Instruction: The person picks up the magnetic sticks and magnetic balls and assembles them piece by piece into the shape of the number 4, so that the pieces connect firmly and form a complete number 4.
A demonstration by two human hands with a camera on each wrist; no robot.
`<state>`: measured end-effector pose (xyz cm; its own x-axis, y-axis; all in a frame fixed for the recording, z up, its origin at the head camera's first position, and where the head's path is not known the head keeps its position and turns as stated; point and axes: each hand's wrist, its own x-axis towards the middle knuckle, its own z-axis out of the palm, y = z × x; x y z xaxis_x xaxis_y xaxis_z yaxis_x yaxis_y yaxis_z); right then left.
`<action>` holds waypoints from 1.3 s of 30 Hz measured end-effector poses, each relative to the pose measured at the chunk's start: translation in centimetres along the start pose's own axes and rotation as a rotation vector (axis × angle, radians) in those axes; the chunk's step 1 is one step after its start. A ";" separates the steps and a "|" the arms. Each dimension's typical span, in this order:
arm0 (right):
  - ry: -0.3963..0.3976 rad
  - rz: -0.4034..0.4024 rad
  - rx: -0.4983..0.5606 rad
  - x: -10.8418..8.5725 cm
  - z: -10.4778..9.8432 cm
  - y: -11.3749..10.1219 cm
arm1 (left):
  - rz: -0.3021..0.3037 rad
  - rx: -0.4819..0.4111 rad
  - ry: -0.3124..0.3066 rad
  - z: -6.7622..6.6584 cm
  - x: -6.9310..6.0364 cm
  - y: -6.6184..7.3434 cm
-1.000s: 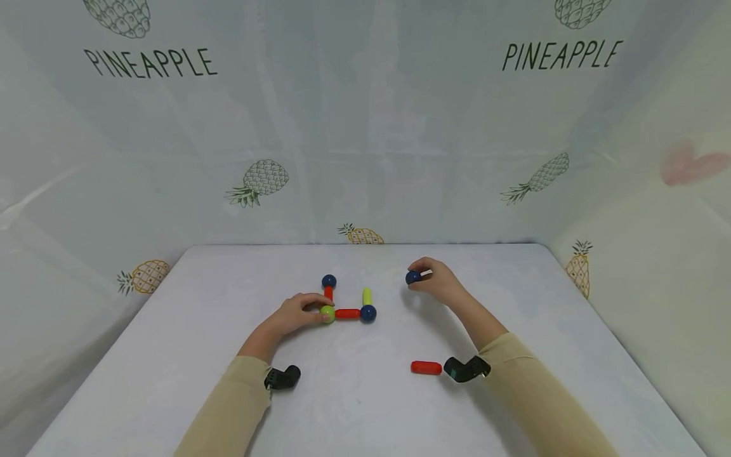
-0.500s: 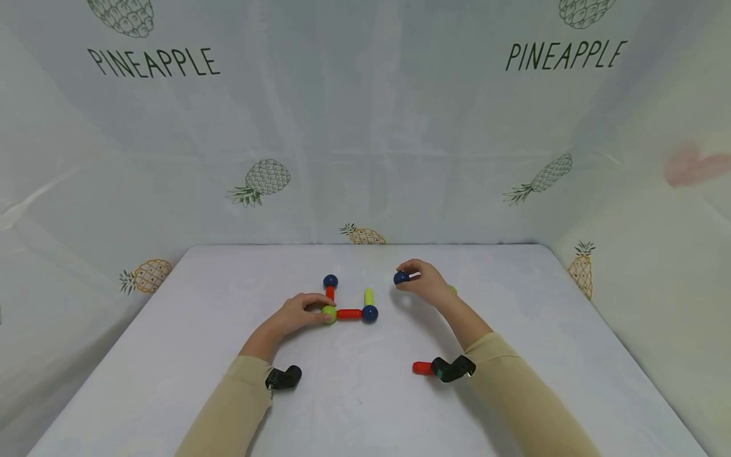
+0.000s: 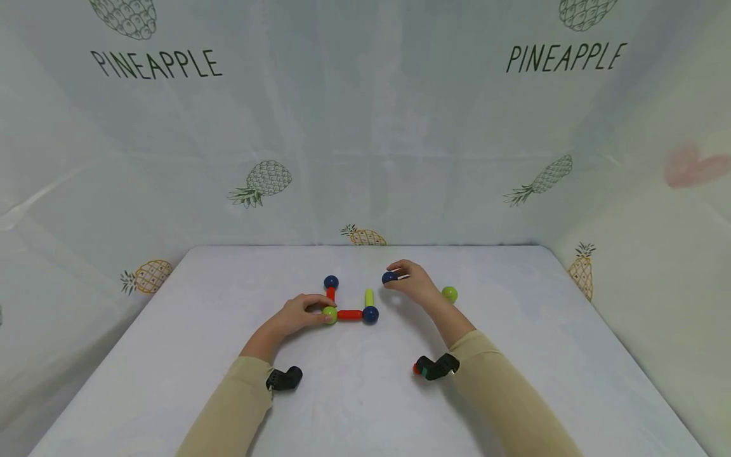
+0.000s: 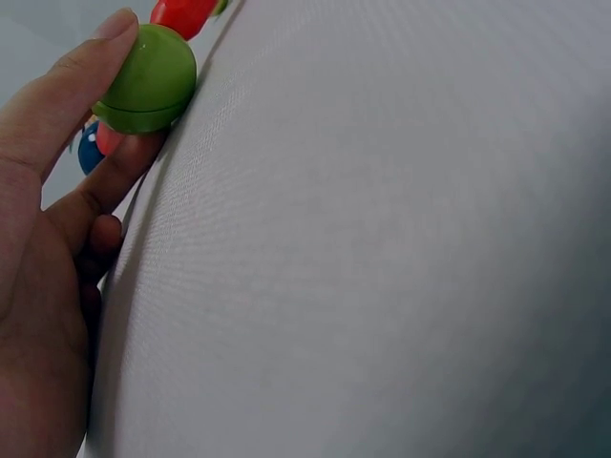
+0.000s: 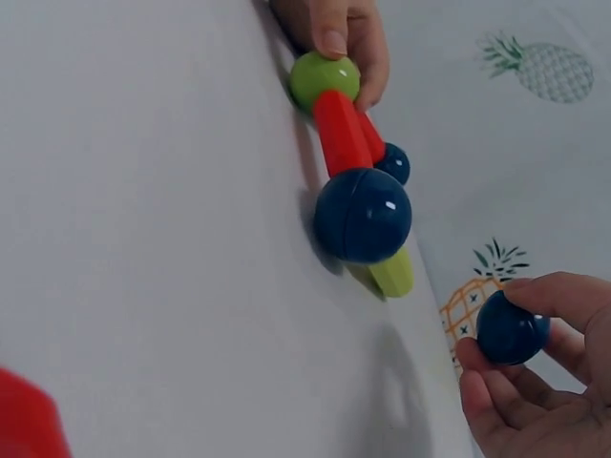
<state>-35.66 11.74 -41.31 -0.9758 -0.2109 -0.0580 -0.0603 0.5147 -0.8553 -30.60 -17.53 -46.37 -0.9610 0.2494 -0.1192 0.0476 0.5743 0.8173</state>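
Note:
My left hand (image 3: 300, 311) pinches a green ball (image 4: 151, 78) between thumb and fingers at the corner of a joined shape on the table. From that ball a red rod (image 3: 349, 315) runs right to a blue ball (image 3: 370, 315). Another red rod (image 3: 330, 294) runs back to a second blue ball (image 3: 331, 282). A yellow-green rod (image 3: 369, 297) points back from the right-hand blue ball. Raised over the table, my right hand (image 3: 414, 282) pinches a loose blue ball (image 5: 513, 327), apart from the yellow-green rod and to its right.
A loose green ball (image 3: 450, 294) lies right of my right forearm. One red rod (image 5: 29, 420) lies nearer the front, mostly covered in the head view by the right wrist camera (image 3: 436, 367). A pineapple-print cloth (image 3: 434, 127) hangs behind the white table (image 3: 342, 406).
My right hand has moved left with the blue ball, closer to the joined shape. The loose green ball has come out from behind my forearm. My left hand stays in place.

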 end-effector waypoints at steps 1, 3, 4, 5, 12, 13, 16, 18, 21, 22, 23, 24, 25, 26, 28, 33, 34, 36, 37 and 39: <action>0.001 0.004 0.004 0.0 0.2 0.0 | -0.003 0.004 0.000 0.0 0.0 0.0; 0.002 0.015 0.014 0.1 0.5 0.0 | -0.005 0.004 -0.002 0.0 0.0 0.0; 0.003 0.019 0.019 0.2 0.7 0.0 | -0.006 0.007 -0.001 0.0 0.0 0.1; 0.004 0.023 0.025 0.3 0.9 0.1 | -0.007 0.007 -0.002 0.0 -0.1 0.2; 0.023 0.023 0.043 0.9 1.9 0.6 | 0.001 0.014 0.002 0.0 -0.1 0.1; 0.026 0.025 0.043 1.0 2.0 0.7 | -0.001 0.016 0.002 0.0 -0.1 0.1; 0.029 0.029 0.045 1.2 2.4 0.7 | -0.009 0.017 0.004 0.0 -0.2 0.3; 0.024 0.037 0.044 1.3 2.7 0.7 | -0.015 0.014 0.004 0.0 -0.2 0.4; 0.016 0.042 0.036 1.3 3.0 0.5 | -0.017 0.014 0.004 0.0 -0.2 0.3; 0.014 0.040 0.033 1.4 3.1 0.5 | -0.018 0.013 0.005 0.0 -0.2 0.3; 0.015 0.035 0.029 1.4 3.1 0.5 | -0.020 0.010 0.005 0.0 -0.1 0.2; 0.015 0.030 0.028 1.5 3.2 0.5 | -0.021 0.011 0.006 0.0 -0.1 0.2; 0.014 0.023 0.025 1.5 3.3 0.5 | -0.022 0.010 0.007 0.0 -0.1 0.1; 0.014 0.014 0.023 1.6 3.3 0.5 | -0.023 0.009 0.008 0.0 0.0 0.1; 0.012 0.009 0.025 1.7 3.5 0.6 | -0.024 0.007 0.009 0.0 0.1 -0.1; 0.005 0.021 0.025 2.0 3.9 0.8 | -0.014 0.011 0.003 0.0 0.1 -0.1; 0.003 0.023 0.025 2.0 3.9 0.8 | -0.010 0.014 0.001 0.0 0.1 0.0; 0.002 0.030 0.024 2.1 4.0 0.9 | -0.008 0.017 0.001 0.0 0.1 0.1; 0.002 0.032 0.023 2.1 4.1 0.9 | -0.007 0.018 0.000 0.0 0.0 0.2; 0.000 0.035 0.018 2.2 4.2 0.9 | -0.007 0.020 -0.001 0.0 0.0 0.2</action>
<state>-37.01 8.25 -44.35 -0.9773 -0.1927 -0.0882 -0.0222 0.5070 -0.8617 -30.55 -17.36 -46.19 -0.9612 0.2456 -0.1252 0.0464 0.5918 0.8047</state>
